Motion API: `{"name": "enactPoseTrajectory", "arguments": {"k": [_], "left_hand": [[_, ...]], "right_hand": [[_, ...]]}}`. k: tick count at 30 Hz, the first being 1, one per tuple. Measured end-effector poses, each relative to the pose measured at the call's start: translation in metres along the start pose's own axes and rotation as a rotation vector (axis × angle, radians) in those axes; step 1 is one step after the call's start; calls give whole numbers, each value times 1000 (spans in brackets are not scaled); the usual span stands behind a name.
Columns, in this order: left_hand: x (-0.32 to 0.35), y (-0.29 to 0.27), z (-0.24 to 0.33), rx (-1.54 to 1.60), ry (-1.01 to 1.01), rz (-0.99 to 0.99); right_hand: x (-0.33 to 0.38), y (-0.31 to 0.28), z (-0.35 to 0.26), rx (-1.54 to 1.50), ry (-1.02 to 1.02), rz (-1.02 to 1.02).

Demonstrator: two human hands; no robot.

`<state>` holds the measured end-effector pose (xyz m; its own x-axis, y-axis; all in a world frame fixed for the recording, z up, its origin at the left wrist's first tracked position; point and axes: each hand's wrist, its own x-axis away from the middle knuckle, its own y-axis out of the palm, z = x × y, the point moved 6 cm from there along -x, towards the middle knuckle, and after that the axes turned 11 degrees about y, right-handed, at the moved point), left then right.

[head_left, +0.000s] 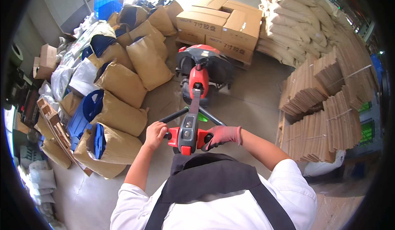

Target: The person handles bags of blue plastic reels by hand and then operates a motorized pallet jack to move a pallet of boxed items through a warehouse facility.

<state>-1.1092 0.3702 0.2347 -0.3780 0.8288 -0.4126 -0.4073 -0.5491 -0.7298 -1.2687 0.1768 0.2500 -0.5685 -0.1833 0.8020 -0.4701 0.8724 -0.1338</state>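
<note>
A red and black electric pallet truck [198, 80] stands in front of me, its tiller handle [188, 132] reaching back to my waist. My left hand [154, 135] is bare and closed around the handle's left grip. On the right grip sits my right hand [222, 137] in a red and dark glove, its fingers closed. Beyond the truck's body, large brown cartons [201, 21] are stacked on a wooden pallet [243, 60]. The truck's forks are hidden from view.
Stuffed brown sacks [121, 84], some showing blue contents, are heaped on the left beside a leaning wooden pallet [57, 127]. Flattened cardboard bundles [310, 133] stand close on the right. Pale filled sacks [294, 22] are piled at the far right. Blue crates [106, 4] stand far left.
</note>
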Motion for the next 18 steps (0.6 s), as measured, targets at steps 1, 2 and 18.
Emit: {"name": "enactPoseTrajectory", "arguments": {"k": [1,2,18], "left_hand": [[7,13,8,2,-17,-32],[13,26,13,-19,-24,-63],[63,83,21,-88,-235,-70]], "right_hand": [[-14,6,26,-112,3,-72],[-13,8,40,-88,17,-25],[-29,40,94,246,70,143]]}}
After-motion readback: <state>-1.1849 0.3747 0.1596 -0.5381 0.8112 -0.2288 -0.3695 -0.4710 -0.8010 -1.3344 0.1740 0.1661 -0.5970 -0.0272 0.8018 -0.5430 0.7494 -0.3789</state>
